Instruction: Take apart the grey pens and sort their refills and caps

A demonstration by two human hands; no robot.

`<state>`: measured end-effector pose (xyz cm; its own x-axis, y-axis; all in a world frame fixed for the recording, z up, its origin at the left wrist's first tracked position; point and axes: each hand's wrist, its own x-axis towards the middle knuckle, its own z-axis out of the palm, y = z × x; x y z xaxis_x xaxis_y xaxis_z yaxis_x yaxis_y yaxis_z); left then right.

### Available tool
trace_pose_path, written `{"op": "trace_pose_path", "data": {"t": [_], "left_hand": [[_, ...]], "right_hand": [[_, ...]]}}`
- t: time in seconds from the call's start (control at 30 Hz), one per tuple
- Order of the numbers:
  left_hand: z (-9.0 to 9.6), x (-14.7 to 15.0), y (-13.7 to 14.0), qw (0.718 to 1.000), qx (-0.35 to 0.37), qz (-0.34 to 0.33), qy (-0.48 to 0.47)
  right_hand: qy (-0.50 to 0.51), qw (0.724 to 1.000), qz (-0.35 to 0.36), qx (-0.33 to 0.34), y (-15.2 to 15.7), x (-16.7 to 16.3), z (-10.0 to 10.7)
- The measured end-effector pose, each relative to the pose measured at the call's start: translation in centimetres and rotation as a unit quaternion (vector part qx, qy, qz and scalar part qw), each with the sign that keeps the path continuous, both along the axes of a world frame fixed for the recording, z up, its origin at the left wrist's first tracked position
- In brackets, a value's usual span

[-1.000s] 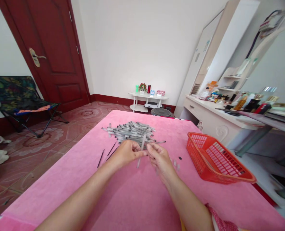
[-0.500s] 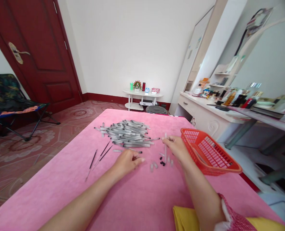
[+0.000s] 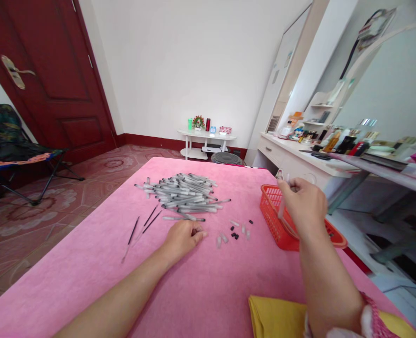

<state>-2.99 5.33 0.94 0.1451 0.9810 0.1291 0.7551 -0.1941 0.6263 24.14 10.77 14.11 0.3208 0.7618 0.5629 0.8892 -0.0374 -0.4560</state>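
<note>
My right hand [image 3: 303, 202] is over the red plastic basket [image 3: 280, 240], pinching a clear, empty pen barrel [image 3: 281, 206] that hangs upright between thumb and fingers. My left hand [image 3: 184, 238] rests on the pink cloth with its fingers curled in and thumb against them; whatever they may hold is hidden. Just behind its knuckles lies a pen [image 3: 195, 218]. A heap of grey pens [image 3: 183, 192] with dark ends spreads beyond it. Between the hands are scattered clear caps [image 3: 224, 237] and small black plugs [image 3: 234, 235]. To the left lie several dark ink refills [image 3: 133, 231].
A folded yellow cloth [image 3: 274, 314] lies at the near right of the pink-covered table [image 3: 200, 291]. Beyond the basket stands a white dresser [image 3: 295, 162] with bottles. A folding chair [image 3: 18, 155] is at the left, by a red door [image 3: 67, 84].
My right hand has moved right with the pen barrel, from above the loose caps to over the basket. A black plug now shows where that hand was. My left hand has stayed nearly still.
</note>
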Motion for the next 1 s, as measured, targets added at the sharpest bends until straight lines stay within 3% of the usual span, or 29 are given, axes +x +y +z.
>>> {"op": "trace_pose_path", "data": {"t": [0.13, 0.33, 0.47, 0.57, 0.63, 0.77, 0.9, 1.0], "left_hand": [[0.0, 0.1, 0.0, 1.0, -0.009, 0.001, 0.02], [0.1, 0.1, -0.1, 1.0, -0.004, 0.004, 0.019], [0.2, 0.1, -0.2, 1.0, 0.008, 0.004, 0.02], [0.0, 0.1, -0.1, 1.0, 0.018, 0.005, 0.02], [-0.1, 0.1, -0.1, 1.0, 0.02, 0.003, 0.015], [0.0, -0.4, 0.1, 0.998, 0.044, 0.031, 0.016], [1.1, -1.4, 0.1, 0.984, 0.127, 0.093, 0.078], [1.7, -2.1, 0.3, 0.971, 0.155, 0.1, 0.149]], "right_hand": [[-0.049, 0.989, -0.106, -0.085, 0.9, 2.7, -0.2], [-0.067, 0.968, -0.046, -0.237, 2.3, 3.8, -1.7], [-0.077, 0.983, 0.005, -0.168, 1.6, 1.3, -1.2], [-0.084, 0.975, 0.138, -0.151, 0.5, -2.2, -1.6], [-0.107, 0.954, 0.195, -0.203, 0.0, -4.5, -2.8], [-0.156, 0.926, 0.214, -0.27, -0.3, -7.3, -5.9], [-0.187, 0.916, 0.272, -0.229, -0.1, -8.1, -7.9], [-0.178, 0.914, 0.313, -0.189, 0.1, -8.6, -8.7]]}}
